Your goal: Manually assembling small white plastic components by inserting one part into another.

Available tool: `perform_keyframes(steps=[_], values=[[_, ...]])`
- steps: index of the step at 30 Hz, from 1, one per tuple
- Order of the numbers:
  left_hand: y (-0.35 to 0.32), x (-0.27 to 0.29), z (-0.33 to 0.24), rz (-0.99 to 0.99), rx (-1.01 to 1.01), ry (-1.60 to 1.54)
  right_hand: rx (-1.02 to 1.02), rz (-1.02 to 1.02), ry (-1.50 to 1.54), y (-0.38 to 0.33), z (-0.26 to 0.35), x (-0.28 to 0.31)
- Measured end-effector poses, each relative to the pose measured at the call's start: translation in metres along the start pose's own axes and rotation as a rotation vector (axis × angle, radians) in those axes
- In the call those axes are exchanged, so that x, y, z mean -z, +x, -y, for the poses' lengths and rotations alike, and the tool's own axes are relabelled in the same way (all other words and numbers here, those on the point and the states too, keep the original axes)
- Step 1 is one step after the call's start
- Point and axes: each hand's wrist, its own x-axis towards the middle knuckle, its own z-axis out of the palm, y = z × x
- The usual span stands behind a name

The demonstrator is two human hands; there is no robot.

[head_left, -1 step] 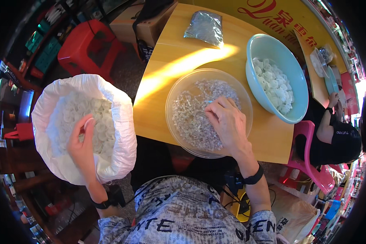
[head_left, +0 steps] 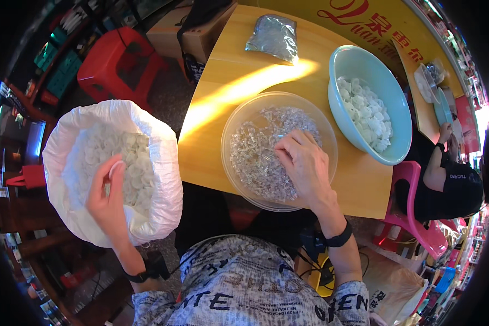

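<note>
I see left hand (head_left: 110,196) at 8 o'clock inside white sack (head_left: 163,179), pinching one white round piece (head_left: 116,169). Right hand (head_left: 304,163) in clear bowl (head_left: 239,122) at centre, fingers curled into clear small parts (head_left: 255,157); grasp unclear. Blue bowl (head_left: 394,108) at 2 o'clock.

A yellow wooden tabletop (head_left: 233,70) with a bright streak of sunlight across it carries three things. A clear round bowl (head_left: 239,117) full of small clear pieces stands near its front edge, a pale blue bowl (head_left: 364,60) of white pieces stands just beside it to the right, and a sealed clear bag (head_left: 273,37) of small pieces lies at the far side.
</note>
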Motion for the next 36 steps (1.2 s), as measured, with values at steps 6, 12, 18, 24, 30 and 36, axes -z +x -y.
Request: perform_keyframes(steps=[6, 12, 18, 24, 30, 36], values=[[-0.053, -0.017, -0.072, 0.386, -0.197, -0.322, -0.051, -0.059, 0.046, 0.001, 0.006, 0.007], [-0.066, -0.090, -0.062, 0.773, 0.175, -0.612, -0.039, -0.068, 0.069, 0.002, -0.003, 0.008], [-0.063, -0.108, -0.064, 0.837, 0.202, -0.614, -0.008, 0.062, 0.057, 0.004, -0.008, 0.005], [-0.061, -0.114, -0.057, 0.817, 0.190, -0.564, 0.007, 0.050, 0.072, 0.004, -0.004, 0.003], [-0.057, -0.114, -0.060, 0.801, 0.166, -0.557, -0.002, 0.101, 0.106, 0.004, -0.004, 0.000], [-0.054, -0.112, -0.057, 0.810, 0.180, -0.550, -0.150, 0.060, 0.288, 0.001, -0.005, 0.017]])
